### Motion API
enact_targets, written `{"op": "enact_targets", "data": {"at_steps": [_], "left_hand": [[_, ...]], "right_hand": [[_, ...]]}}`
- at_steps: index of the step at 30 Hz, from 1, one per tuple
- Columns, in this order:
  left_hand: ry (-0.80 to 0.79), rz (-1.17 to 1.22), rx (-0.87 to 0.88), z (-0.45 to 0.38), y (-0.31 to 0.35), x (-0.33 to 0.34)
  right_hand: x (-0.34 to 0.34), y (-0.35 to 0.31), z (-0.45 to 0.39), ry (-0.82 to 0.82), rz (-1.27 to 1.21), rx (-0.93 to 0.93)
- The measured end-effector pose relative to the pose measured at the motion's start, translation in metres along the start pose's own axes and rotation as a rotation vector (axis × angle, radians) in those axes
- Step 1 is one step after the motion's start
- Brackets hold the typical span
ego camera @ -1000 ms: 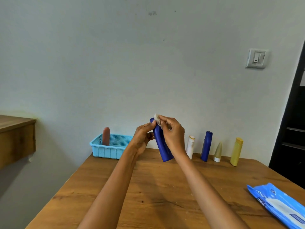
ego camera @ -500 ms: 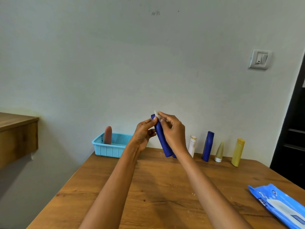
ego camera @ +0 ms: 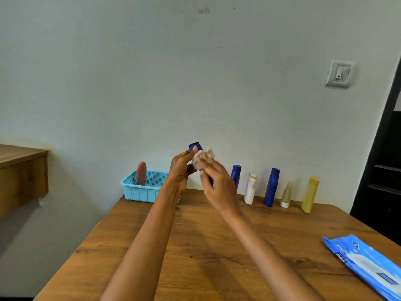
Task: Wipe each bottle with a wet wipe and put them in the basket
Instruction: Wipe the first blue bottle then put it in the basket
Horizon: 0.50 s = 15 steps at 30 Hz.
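My left hand (ego camera: 181,169) grips a dark blue bottle (ego camera: 195,146) in the air above the table; only its top end shows past my fingers. My right hand (ego camera: 217,181) pinches a crumpled white wet wipe (ego camera: 205,157) against the bottle's upper part and hides most of its body. A light blue basket (ego camera: 138,190) stands at the table's back left with a reddish-brown bottle (ego camera: 141,176) upright in it. Along the wall stand a blue bottle (ego camera: 236,175), a white bottle (ego camera: 250,189), a taller blue bottle (ego camera: 271,187), a small beige tube (ego camera: 286,194) and a yellow bottle (ego camera: 310,194).
A blue pack of wet wipes (ego camera: 366,263) lies at the table's right front edge. The wooden table (ego camera: 206,246) spreads below my arms. A wooden shelf (ego camera: 21,174) juts out at the left. A dark doorway (ego camera: 386,170) is at the right.
The held bottle has swung so its top points up and left. My right hand slid the wipe to the bottle's upper part, and another blue bottle by the wall came into sight.
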<state>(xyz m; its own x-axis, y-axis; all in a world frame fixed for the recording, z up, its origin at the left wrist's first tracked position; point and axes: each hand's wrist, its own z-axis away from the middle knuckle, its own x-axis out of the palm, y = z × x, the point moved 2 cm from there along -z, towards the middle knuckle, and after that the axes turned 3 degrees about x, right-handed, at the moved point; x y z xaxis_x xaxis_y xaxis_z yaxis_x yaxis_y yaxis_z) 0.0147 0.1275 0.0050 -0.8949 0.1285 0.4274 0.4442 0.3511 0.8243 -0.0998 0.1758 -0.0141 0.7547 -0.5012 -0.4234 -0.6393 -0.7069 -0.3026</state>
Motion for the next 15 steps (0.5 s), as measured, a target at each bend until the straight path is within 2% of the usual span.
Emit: {"op": "enact_targets", "data": {"at_steps": [3, 8, 10, 15], "left_hand": [[0.056, 0.034, 0.013, -0.002, 0.003, -0.005], [0.076, 0.018, 0.004, -0.002, 0.002, -0.006], [0.051, 0.026, -0.004, -0.002, 0.001, -0.003], [0.099, 0.108, -0.031, -0.004, 0.002, -0.007]], "right_hand": [[0.004, 0.007, 0.026, -0.02, 0.031, -0.061], [-0.004, 0.018, 0.022, -0.047, -0.076, 0.155], [-0.005, 0.013, 0.009, -0.061, -0.087, 0.176], [0.001, 0.0, 0.02, -0.123, -0.001, 0.006]]}}
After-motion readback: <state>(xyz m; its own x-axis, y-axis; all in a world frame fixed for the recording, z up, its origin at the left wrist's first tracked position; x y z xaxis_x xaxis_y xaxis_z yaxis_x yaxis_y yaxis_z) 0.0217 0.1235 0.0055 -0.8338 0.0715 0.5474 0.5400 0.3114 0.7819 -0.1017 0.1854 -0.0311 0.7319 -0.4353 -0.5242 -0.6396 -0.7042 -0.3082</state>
